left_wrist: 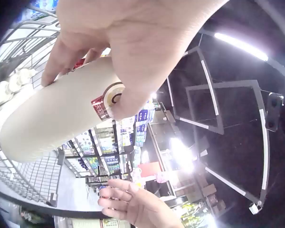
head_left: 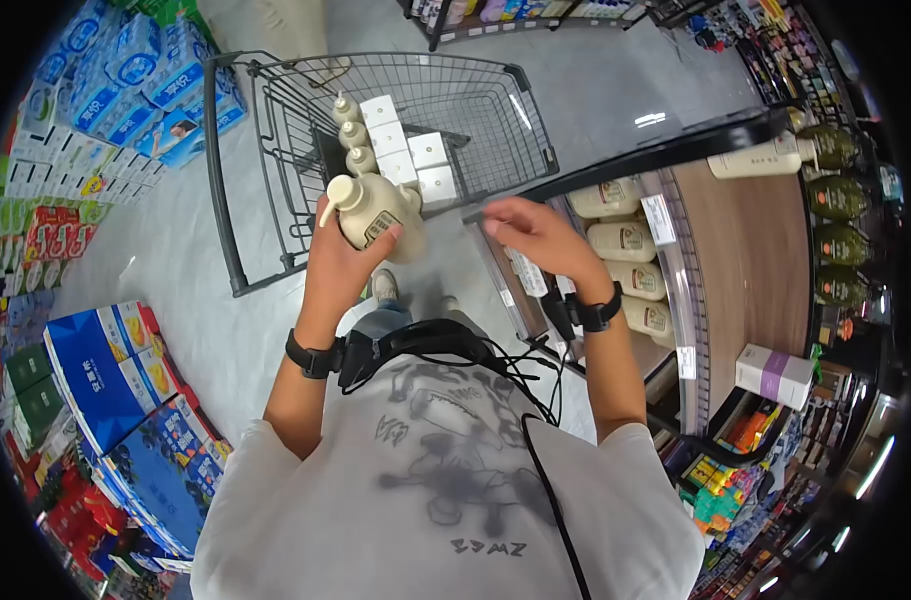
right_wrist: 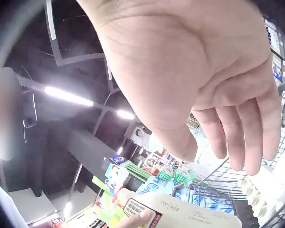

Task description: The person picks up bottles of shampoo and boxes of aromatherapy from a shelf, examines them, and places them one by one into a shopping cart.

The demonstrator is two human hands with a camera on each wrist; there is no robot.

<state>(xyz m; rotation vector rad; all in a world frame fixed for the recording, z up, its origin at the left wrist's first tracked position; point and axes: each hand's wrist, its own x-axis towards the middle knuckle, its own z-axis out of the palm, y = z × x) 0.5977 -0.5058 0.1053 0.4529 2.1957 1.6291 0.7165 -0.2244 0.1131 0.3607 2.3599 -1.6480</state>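
Note:
My left hand [head_left: 338, 262] grips a cream pump bottle [head_left: 408, 236] over the near side of the shopping cart, its pump head toward me and a dark-framed label on its side. In the left wrist view, thumb and fingers wrap the bottle [left_wrist: 47, 111] near its label. My right hand [head_left: 538, 236] is held empty beside the shelf edge, fingers loosely extended, apart from the bottle. The right wrist view shows that hand's palm [right_wrist: 180, 76] with nothing in it. Inside the cart [head_left: 238, 262], several similar pump bottles [head_left: 354, 134] stand in a row beside white boxes [head_left: 396, 160].
To the right, a shelf unit [head_left: 746, 280] holds several cream bottles [head_left: 621, 240] behind a price-tag rail, with dark green bottles [head_left: 838, 245] at its far side. Blue-wrapped packs [head_left: 136, 90] are stacked at the left, above blue cartons [head_left: 116, 370]. Grey floor [head_left: 181, 260] lies between.

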